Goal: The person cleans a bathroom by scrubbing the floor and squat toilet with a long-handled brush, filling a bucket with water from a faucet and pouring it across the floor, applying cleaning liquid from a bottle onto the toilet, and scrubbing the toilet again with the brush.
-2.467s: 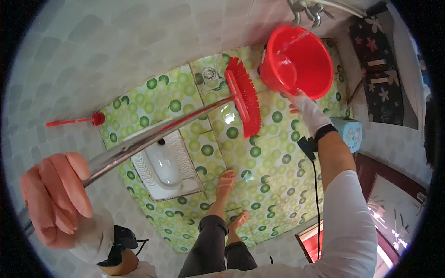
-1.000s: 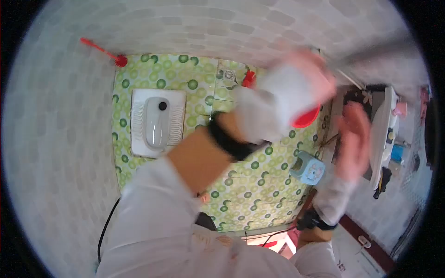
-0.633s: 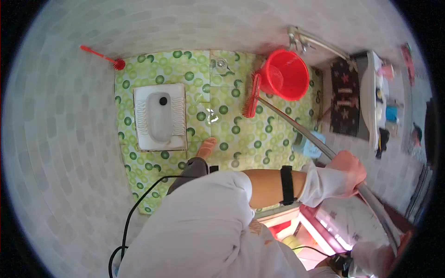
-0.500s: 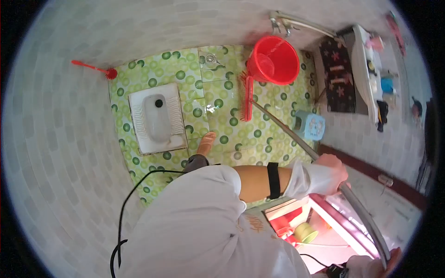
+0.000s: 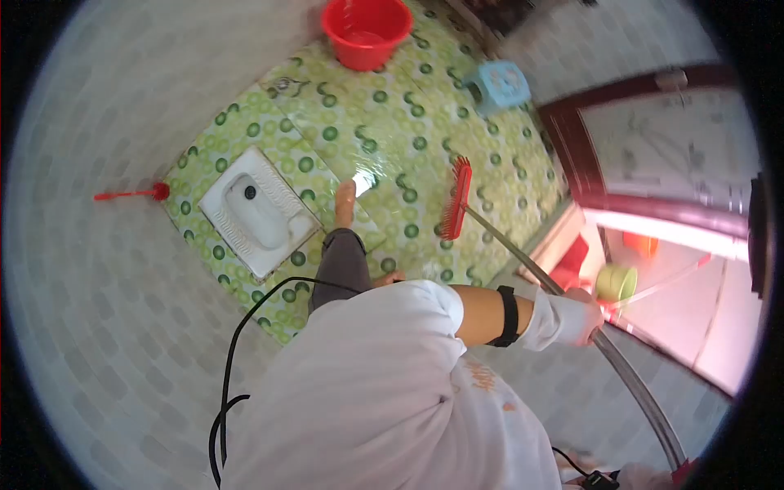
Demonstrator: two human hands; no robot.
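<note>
A long-handled floor brush (image 5: 457,198) with a red bristled head and a metal handle reaches across the tiles from the right. My left hand (image 5: 581,317), below a white cuff and a black arm band, is closed around the middle of the handle. At the bottom right edge my right hand (image 5: 653,476) is at the handle's upper end; most of its fingers are lost in the dark rim. The brush head is over the green-patterned floor (image 5: 392,163); I cannot tell whether its bristles touch it. My foot (image 5: 346,200) is on the wet tiles to its left.
A white squat toilet (image 5: 265,233) is set in the floor at left. A red toilet brush (image 5: 155,193) stands by the wall. Beyond are a red bucket (image 5: 366,57) and a blue stool (image 5: 496,86). A doorway at right shows a yellow-green basin (image 5: 616,282).
My view has turned, so the bucket and stool now appear higher and farther left. The brush head has moved away from beside the bucket, toward the doorway side. Both hands stay at the handle.
</note>
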